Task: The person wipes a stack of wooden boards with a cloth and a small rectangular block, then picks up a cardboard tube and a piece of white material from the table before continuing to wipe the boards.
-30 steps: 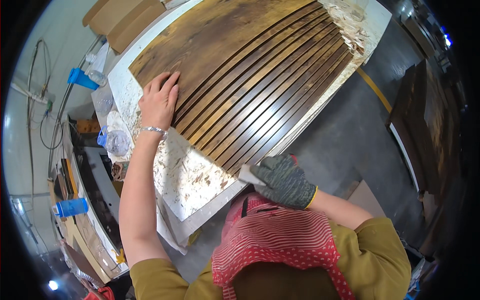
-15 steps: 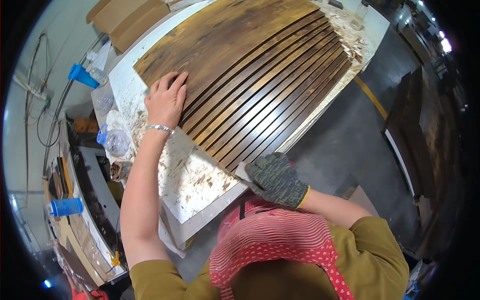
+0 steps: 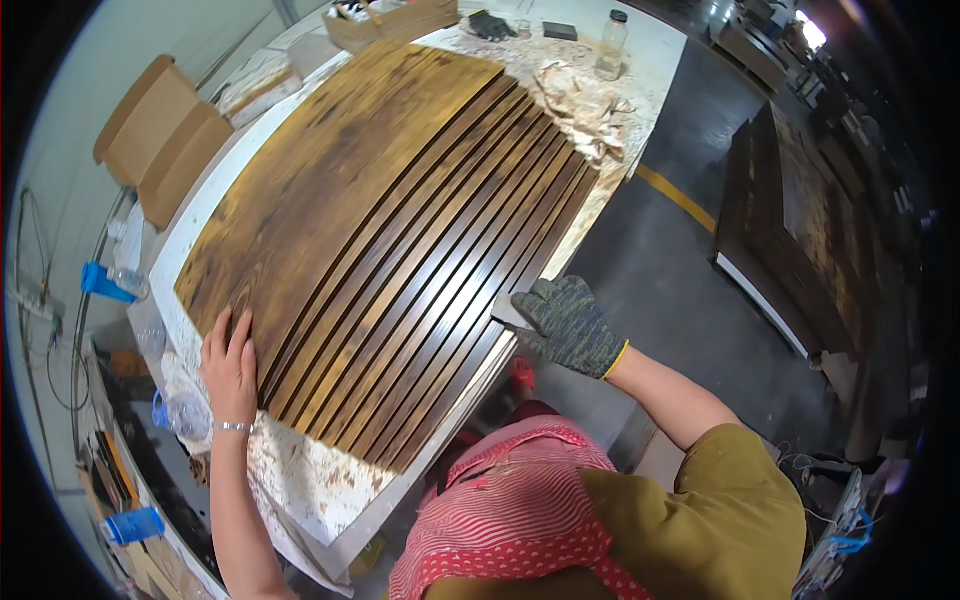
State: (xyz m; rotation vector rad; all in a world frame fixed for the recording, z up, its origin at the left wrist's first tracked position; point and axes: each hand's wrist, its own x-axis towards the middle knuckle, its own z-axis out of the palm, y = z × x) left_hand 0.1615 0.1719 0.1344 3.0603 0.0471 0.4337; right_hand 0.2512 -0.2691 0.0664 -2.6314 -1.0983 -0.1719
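Observation:
Several dark brown wooden panels (image 3: 310, 180) lie overlapped like steps on the table, their long edges toward my right side. My bare left hand (image 3: 230, 375) lies with fingers stretched over the left corner of the top panel, a silver bracelet at the wrist. On my right hand (image 3: 572, 325) is a dark grey-green knitted glove with a yellow cuff. Its fingers pinch a small pale, flat pad or block (image 3: 509, 310), which touches the outer edge of the lowest panel, about midway along. What the pad is made of cannot be made out.
A white, stain-spotted table (image 3: 315, 490) bears the panels. At its far end are a crumpled stained cloth (image 3: 585, 110), a glass jar (image 3: 611, 48), a dark block (image 3: 560, 31) and a glove (image 3: 492, 25). An open cardboard box (image 3: 165, 140) stands left. More dark panels (image 3: 790, 240) stand right.
My right hand has moved with the pad from the panels' near corner up along the outer edge. My left hand stays at the left corner. The view has shifted.

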